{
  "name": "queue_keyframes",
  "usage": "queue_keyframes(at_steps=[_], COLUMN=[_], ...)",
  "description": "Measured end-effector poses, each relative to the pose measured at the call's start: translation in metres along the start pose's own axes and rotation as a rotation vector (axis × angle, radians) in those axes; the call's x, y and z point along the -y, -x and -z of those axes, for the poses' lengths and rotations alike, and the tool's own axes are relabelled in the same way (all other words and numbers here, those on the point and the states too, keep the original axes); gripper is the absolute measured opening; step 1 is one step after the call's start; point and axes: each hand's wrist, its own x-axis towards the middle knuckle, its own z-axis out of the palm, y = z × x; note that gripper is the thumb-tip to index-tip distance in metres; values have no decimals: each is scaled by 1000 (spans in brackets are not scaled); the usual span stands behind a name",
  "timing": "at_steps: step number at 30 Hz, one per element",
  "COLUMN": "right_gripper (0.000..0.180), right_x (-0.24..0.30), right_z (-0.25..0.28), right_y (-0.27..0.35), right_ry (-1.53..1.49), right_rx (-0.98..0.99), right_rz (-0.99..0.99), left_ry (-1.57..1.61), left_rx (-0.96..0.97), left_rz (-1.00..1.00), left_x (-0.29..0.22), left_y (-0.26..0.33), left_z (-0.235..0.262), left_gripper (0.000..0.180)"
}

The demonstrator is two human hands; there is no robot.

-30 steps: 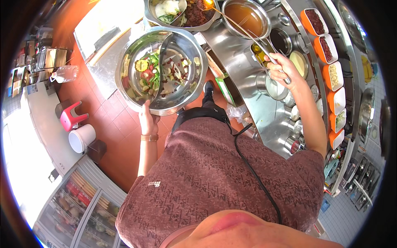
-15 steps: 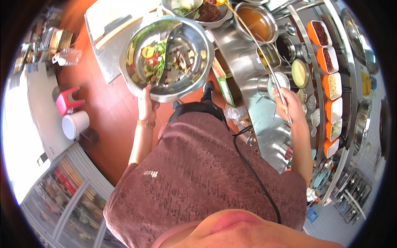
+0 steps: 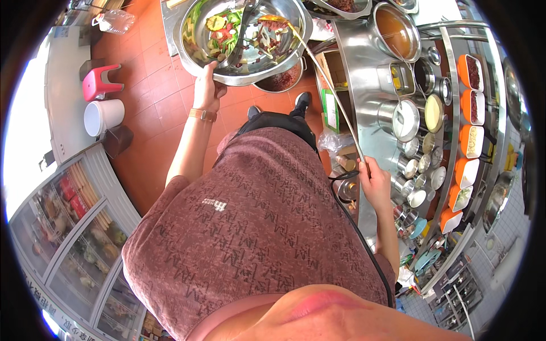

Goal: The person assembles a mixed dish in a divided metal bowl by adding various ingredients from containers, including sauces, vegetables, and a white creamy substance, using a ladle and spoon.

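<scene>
My left hand (image 3: 206,91) grips the near rim of a big steel bowl (image 3: 296,42) holding mixed chopped vegetables, held out over the red tiled floor. A pair of tongs lies inside the bowl. My right hand (image 3: 375,181) holds the end of a long-handled ladle (image 3: 333,94). Its scoop, loaded with reddish sauce, hangs over the bowl's upper part. A brown patterned shirt fills the lower middle of the view.
A steel counter (image 3: 364,68) on the right carries a pot of orange broth (image 3: 397,31), several small steel seasoning cups and a row of orange tubs (image 3: 471,105). A pink stool (image 3: 101,82) and white bucket (image 3: 102,115) stand at left. A glass-door fridge (image 3: 74,227) is lower left.
My right hand drew back from the counter pots and swung the ladle's scoop over the bowl. The bowl moved up and away in the view.
</scene>
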Motion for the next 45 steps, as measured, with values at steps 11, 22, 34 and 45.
queue_keyframes(at_steps=[11, 22, 34, 45], right_gripper=[19, 35, 34, 27], right_x=[1, 1, -123, -264], right_z=[-16, 8, -90, -437], right_y=[9, 7, -74, -373], right_ry=[-483, -1275, -847, 169], right_rx=[245, 393, 441, 794], right_rz=[-216, -397, -515, -70], left_ry=[-23, -9, 26, -24], left_rx=[-58, -54, -190, -431], left_rz=[-21, 22, -7, 70], left_x=[-2, 12, 24, 35], left_y=[9, 2, 31, 111], left_z=[32, 49, 70, 35], left_gripper=[22, 15, 24, 56])
